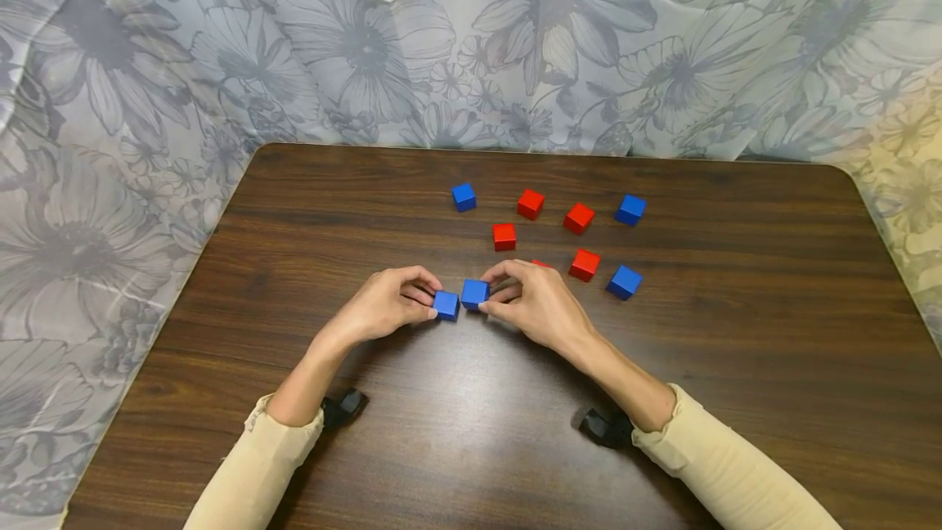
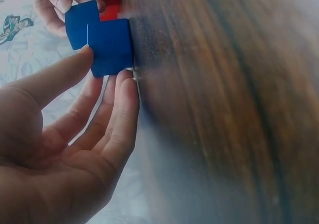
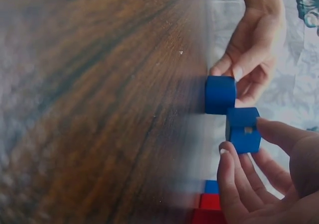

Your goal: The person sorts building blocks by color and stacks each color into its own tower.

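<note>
1. Left hand (image 1: pixel 386 301) and right hand (image 1: pixel 540 301) face each other over the broad wooden counter (image 1: pixel 751 293), each pinching a cube. Its flat surface is the natural common level to work to.
2. Beyond them lies the scatter of loose cubes: five red cubes (image 1: pixel 585 265) and three blue cubes (image 1: pixel 624 282). One of the red ones is partly hidden behind the right hand, so that hand would do well to work without sweeping outward.
3. Of the two held pieces, the left-hand cube (image 1: pixel 446 305) sits lower, at or just above the counter; whether it touches is hard to tell. It seems the better anchor, held steady while the other is brought to it.
4. Its partner, the right-hand cube (image 1: pixel 475 294), is visibly higher in both wrist views, lifted off the surface. Judging from this, it needs lowering and squaring before any sideways push, lest its corner catch and tilt the neighbour.
5. Between the two, the head view shows only a slim gap. Closing it calls for a light, level slide, grip kept off the facing sides.
</note>
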The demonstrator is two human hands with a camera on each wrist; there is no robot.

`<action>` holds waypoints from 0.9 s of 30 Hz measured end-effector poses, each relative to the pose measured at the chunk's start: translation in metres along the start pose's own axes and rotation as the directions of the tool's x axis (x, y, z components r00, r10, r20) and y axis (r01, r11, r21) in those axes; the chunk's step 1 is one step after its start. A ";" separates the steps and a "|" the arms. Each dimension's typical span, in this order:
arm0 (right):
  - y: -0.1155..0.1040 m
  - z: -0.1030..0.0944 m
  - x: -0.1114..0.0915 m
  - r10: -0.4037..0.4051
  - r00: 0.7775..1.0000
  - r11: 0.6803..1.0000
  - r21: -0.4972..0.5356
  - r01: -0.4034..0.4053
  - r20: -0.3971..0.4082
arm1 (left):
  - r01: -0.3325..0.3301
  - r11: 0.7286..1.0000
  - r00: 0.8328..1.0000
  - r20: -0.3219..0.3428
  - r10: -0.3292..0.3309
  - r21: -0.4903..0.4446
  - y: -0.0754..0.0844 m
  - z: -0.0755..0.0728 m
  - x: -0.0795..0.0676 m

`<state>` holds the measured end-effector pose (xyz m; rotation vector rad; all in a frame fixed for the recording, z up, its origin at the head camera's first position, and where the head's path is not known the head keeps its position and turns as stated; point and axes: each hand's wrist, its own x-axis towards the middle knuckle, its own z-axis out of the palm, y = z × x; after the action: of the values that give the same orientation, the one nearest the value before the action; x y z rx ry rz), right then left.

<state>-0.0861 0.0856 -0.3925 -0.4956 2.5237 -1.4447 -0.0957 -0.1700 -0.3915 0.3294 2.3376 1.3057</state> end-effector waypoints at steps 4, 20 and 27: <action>0.002 0.000 0.001 0.006 1.000 1.000 0.007 -0.006 0.002 | -0.014 1.000 1.000 -0.013 0.014 0.013 0.000 0.001 0.003; 0.004 0.001 0.005 0.042 0.998 0.999 -0.003 -0.042 0.040 | -0.001 1.000 1.000 -0.006 0.001 0.004 -0.002 0.001 0.006; 0.005 0.002 0.006 0.062 0.997 0.998 -0.010 -0.062 0.055 | 0.012 1.000 1.000 -0.001 -0.012 -0.011 -0.003 0.000 0.007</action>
<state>-0.0919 0.0840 -0.3979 -0.4482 2.4798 -1.3801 -0.1013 -0.1683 -0.3956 0.3108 2.3288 1.3129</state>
